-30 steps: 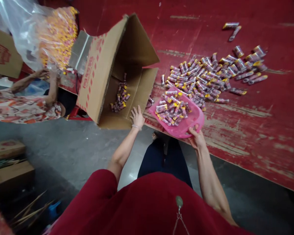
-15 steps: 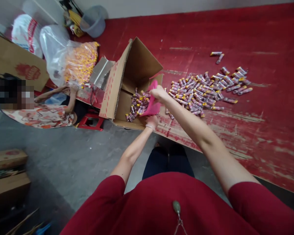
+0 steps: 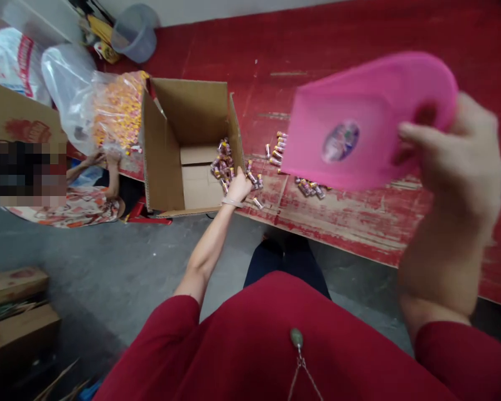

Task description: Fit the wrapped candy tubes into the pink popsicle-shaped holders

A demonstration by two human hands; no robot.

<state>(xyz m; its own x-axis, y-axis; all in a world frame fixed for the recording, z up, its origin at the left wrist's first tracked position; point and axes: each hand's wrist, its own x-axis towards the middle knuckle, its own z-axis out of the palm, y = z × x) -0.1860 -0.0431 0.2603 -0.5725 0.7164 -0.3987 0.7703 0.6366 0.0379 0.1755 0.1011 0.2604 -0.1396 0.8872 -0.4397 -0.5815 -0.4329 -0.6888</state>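
Dozens of small pink-and-silver wrapped tubes (image 3: 222,164) lie heaped against the right wall inside an open brown cardboard box (image 3: 162,156), which sits at the near edge of a worn red-painted counter (image 3: 359,223). More of the tubes are scattered on the counter just right of the box. The person's left hand (image 3: 237,188) reaches to the box's near right corner, half closed among the tubes there; whether it grips any, I cannot tell. Raised high on the near right, the right hand (image 3: 455,161) is closed on the end of a pink translucent plastic scoop (image 3: 359,117), fingers curled by an oval hole, and the blurred scoop tilts with its underside and round sticker toward me. Beyond the box, a clear plastic bag of yellow-tipped sticks (image 3: 117,111) slumps against a grey bucket (image 3: 133,36). Far left, a seated co-worker in a floral garment (image 3: 79,209) has one hand (image 3: 98,159) by that bag. Flattened cardboard boxes (image 3: 14,289) lie on the grey floor (image 3: 108,262) at near left.
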